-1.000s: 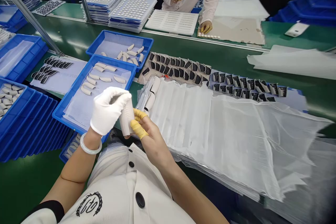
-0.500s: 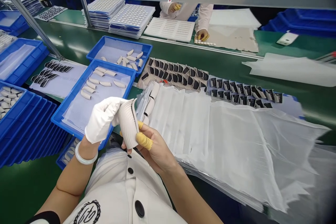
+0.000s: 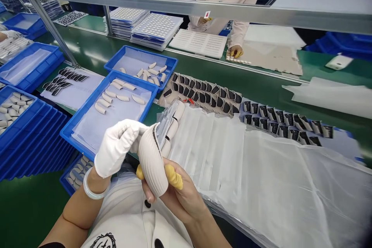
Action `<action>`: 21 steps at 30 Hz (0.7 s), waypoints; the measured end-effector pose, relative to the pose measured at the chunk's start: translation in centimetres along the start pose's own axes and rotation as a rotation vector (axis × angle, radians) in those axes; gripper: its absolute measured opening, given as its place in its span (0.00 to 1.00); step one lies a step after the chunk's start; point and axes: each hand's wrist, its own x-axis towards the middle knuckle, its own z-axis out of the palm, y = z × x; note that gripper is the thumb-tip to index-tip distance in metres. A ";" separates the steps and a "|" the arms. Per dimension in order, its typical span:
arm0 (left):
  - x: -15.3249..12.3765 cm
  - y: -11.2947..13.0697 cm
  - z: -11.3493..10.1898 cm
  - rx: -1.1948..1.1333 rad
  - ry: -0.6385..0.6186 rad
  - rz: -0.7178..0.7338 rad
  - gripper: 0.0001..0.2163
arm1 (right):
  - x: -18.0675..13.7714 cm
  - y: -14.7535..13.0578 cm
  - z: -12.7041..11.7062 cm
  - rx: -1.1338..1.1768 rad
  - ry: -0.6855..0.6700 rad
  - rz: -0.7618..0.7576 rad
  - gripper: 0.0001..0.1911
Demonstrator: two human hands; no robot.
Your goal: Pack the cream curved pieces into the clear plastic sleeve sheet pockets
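Hands: left, right grip ribbed white shell; blue tray beside.

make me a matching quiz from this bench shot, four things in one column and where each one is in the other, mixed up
Things:
1. white ribbed piece
2. small cream pieces
3. black pieces
4. clear plastic bags

Places:
A. rows on the green bench
B. held between left hand and right hand
C. blue tray
D. overlapping at the right

Pairs: 1-B, 2-C, 3-A, 4-D
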 end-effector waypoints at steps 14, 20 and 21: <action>1.4 0.3 0.3 0.204 -0.075 0.092 0.06 | 0.9 -0.1 -0.7 0.056 0.009 -0.016 0.23; 1.4 0.9 0.0 0.373 -0.325 0.103 0.29 | 1.2 -0.2 -1.7 0.340 -0.129 0.166 0.21; 1.4 0.9 0.1 0.368 -0.305 0.102 0.28 | 1.2 -0.2 -1.7 0.356 -0.142 0.172 0.21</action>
